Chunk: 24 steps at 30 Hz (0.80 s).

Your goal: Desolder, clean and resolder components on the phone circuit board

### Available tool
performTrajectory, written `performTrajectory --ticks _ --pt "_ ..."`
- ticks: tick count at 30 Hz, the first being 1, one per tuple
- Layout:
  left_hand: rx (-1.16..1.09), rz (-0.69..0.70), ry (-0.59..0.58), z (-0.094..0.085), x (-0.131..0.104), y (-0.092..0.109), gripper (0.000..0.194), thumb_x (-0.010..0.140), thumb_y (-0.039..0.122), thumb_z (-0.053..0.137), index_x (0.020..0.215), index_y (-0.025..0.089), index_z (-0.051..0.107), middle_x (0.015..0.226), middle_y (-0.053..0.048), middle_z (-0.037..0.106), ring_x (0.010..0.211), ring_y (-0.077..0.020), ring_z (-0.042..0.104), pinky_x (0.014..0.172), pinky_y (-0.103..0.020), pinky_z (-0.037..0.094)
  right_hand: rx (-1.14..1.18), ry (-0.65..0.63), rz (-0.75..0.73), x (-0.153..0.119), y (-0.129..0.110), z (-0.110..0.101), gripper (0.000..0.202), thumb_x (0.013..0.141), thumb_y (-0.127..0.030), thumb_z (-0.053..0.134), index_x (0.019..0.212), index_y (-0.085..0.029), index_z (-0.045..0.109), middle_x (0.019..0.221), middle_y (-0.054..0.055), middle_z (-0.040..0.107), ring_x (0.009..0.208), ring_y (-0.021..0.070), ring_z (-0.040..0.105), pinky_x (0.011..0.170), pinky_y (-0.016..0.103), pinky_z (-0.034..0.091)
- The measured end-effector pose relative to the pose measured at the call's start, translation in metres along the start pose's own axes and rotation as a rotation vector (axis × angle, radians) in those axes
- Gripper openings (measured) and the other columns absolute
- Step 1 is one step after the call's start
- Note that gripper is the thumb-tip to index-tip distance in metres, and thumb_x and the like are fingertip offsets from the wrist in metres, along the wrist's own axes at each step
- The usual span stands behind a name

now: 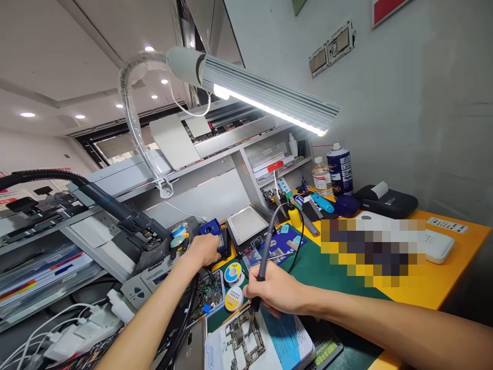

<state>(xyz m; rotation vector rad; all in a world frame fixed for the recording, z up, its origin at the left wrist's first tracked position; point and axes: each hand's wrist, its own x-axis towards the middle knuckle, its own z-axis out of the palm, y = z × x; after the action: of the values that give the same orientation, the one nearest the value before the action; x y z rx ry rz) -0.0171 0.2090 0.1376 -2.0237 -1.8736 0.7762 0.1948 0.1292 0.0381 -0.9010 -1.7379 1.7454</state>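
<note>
My right hand [273, 290] is closed round the dark handle of a soldering iron [256, 304], whose cable arcs up and back. The iron's tip points down at a bare circuit board [244, 341] lying on a white and blue box [287, 339]. Farther back on the left, my left hand [206, 250] reaches to a small blue device [211, 228] beside a grey station; its fingertips are partly hidden, and I cannot make out whether they grip anything. Two round tins, one upper [233, 273] and one lower [233, 299], stand between the hands.
A lit lamp [269, 97] hangs overhead. A tray of circuit boards [211, 295], black cables and a white power strip [82, 334] are at the left. Behind are a flat plate device [246, 226], a spray can [341, 172] and a bottle [321, 177]. A green mat [331, 272] covers part of the yellow table.
</note>
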Motion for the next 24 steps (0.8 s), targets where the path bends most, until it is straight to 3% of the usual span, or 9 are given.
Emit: performTrajectory --ticks 9,24 --pt "0.019 0.052 0.030 0.002 0.004 0.008 0.041 0.103 0.044 0.073 0.135 0.019 0.067 0.137 -0.011 0.070 0.119 -0.0267 0.071 0.101 -0.049 0.062 -0.007 -0.007 -0.017 -0.002 0.000 0.000 0.022 0.109 -0.037 0.071 0.106 -0.015 0.071 0.084 -0.003 0.069 0.056 0.0087 0.060 0.049 0.021 0.052" --pt "-0.040 0.008 0.062 0.004 0.014 0.000 0.041 0.104 0.045 0.073 0.135 0.020 0.067 0.138 -0.011 0.069 0.120 -0.0267 0.071 0.102 -0.049 0.062 -0.006 0.023 -0.008 -0.005 0.000 0.001 0.022 0.109 -0.037 0.070 0.108 -0.015 0.071 0.084 -0.003 0.069 0.055 0.0084 0.059 0.048 0.021 0.052"
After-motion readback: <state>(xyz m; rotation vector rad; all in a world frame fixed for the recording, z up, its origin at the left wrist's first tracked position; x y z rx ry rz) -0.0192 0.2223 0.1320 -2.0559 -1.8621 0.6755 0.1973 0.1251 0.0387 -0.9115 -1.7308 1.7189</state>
